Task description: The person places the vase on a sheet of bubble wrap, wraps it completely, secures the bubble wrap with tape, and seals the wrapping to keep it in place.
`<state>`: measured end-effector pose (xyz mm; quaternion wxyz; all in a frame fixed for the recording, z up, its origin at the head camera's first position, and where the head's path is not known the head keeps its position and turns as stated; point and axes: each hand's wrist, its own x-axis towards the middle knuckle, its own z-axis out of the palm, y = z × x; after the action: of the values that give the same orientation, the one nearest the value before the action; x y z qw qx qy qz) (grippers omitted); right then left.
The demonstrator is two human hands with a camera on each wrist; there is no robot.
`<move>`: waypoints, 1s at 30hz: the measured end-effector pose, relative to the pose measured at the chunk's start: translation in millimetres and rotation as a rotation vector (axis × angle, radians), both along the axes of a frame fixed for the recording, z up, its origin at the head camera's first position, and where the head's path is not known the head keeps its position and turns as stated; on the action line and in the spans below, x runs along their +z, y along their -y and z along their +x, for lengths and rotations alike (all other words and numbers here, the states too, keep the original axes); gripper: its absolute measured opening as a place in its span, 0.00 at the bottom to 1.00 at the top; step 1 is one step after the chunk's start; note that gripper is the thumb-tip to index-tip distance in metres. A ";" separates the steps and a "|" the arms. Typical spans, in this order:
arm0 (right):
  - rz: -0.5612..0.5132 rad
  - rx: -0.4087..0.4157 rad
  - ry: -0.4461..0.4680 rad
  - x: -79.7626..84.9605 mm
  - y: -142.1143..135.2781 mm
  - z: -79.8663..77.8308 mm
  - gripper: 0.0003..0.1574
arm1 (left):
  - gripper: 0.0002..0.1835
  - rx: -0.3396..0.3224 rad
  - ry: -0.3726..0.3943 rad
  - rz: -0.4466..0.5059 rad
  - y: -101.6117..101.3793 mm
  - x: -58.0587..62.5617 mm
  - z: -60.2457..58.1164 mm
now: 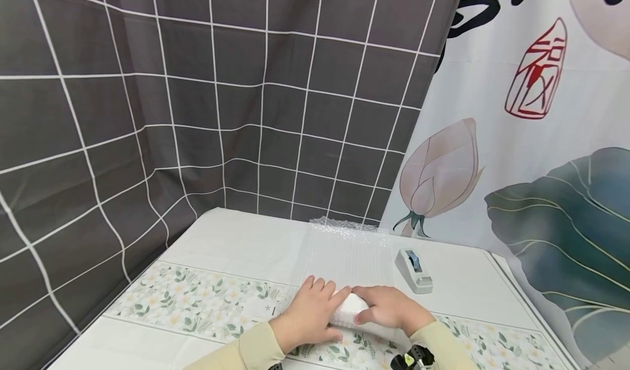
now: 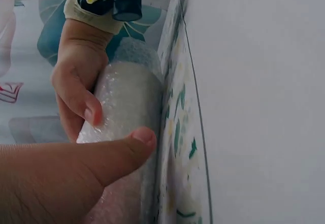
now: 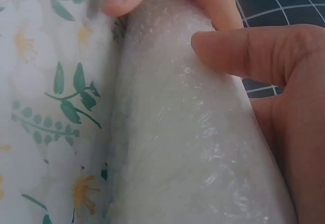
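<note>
A white, roll-shaped thing wrapped in clear bubble wrap (image 3: 172, 132) lies on the table before me. What is inside the wrap is too blurred to name. My left hand (image 1: 311, 312) grips its left part, the thumb along the near side and the fingers over the top. At the right part my right hand (image 1: 389, 307) holds it too, its thumb on the near side in the left wrist view. From under the roll a loose sheet of bubble wrap (image 1: 339, 255) spreads toward the back of the table.
A pale tape dispenser (image 1: 414, 271) with a blue tape roll stands to the right of the sheet. The white table (image 1: 236, 233) bears a floral strip (image 1: 197, 296) across it. Behind hang a dark grid curtain (image 1: 236, 102) and a printed lotus cloth (image 1: 443, 168).
</note>
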<state>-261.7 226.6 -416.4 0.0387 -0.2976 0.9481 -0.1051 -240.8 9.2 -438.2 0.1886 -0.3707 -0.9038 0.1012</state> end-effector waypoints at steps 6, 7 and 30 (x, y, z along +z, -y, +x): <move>-0.028 0.029 0.039 1.2 -3.9 0.4 0.38 | 0.49 -0.067 -0.059 -0.001 0.0 -6.8 -11.2; -0.034 0.044 0.029 1.8 -4.7 1.0 0.37 | 0.47 -0.081 -0.065 0.001 0.5 -7.5 -13.6; 0.191 0.042 -0.531 -21.3 16.9 20.4 0.54 | 0.25 -0.027 0.485 0.106 6.4 18.7 -39.6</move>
<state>-241.2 209.7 -437.7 -0.1811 -0.3292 0.9243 0.0670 -280.3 2.7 -419.5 -0.0132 -0.3858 -0.9216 -0.0405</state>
